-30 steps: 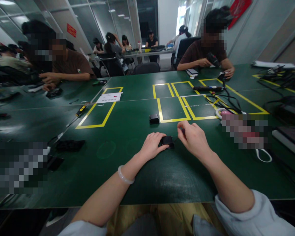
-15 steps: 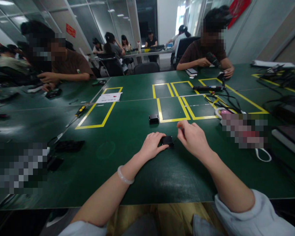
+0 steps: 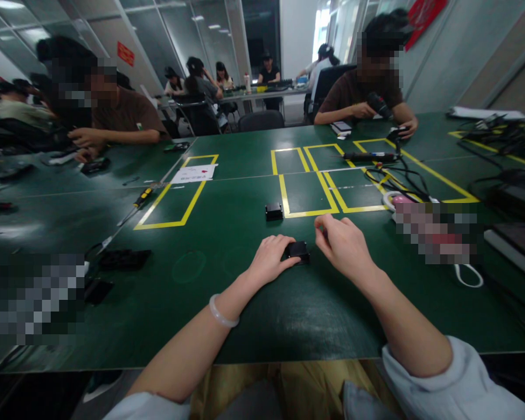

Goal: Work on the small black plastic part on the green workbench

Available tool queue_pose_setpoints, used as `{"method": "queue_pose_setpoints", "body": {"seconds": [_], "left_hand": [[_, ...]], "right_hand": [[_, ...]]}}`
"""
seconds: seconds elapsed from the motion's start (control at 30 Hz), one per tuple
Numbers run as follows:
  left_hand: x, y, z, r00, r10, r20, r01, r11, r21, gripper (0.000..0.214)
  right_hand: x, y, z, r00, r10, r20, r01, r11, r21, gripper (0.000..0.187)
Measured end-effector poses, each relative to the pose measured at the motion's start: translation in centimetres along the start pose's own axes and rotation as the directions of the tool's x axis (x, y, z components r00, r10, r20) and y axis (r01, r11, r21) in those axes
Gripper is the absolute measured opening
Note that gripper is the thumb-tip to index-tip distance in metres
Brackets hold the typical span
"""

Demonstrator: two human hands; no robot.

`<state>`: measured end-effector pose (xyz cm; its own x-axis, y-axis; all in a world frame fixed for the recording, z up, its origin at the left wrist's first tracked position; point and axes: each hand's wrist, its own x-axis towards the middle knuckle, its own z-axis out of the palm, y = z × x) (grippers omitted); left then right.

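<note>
Barely anything: the right hand [image 3: 345, 248] has edged a touch leftward, while across the tabletop [image 3: 245, 303] a co-worker's hand [image 3: 406, 127] (far right) has lowered its dark item [image 3: 396, 132].

I look across a long green table [image 3: 310, 315] marked with yellow tape rectangles [image 3: 160, 225]. On the far left I see glass partition walls [image 3: 175, 29] under ceiling lights [image 3: 2, 4], with a red sign [image 3: 126, 53] on one panel. Far off, a second table [image 3: 284, 91] and a dark office chair [image 3: 261, 121] stand before a bright window [image 3: 321, 26]. A grey wall [image 3: 455, 52] runs along the right.
</note>
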<state>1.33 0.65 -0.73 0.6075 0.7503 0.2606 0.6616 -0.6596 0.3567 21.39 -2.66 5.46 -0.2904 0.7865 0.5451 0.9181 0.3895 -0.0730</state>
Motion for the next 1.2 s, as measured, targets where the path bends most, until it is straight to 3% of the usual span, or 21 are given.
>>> {"method": "queue_pose_setpoints", "body": {"seconds": [0.9,1.2], "left_hand": [[0.00,0.17,-0.27,1.000,-0.014,0.020,0.014,1.000,0.000,0.038],[0.03,0.29,-0.41,0.999,-0.024,0.032,0.025,1.000,-0.010,0.038]], "right_hand": [[-0.08,-0.12,-0.13,0.998,0.013,-0.056,-0.010,0.999,0.047,0.014],[-0.15,0.00,-0.20,1.000,0.005,-0.012,-0.004,0.996,0.088,0.019]]}}
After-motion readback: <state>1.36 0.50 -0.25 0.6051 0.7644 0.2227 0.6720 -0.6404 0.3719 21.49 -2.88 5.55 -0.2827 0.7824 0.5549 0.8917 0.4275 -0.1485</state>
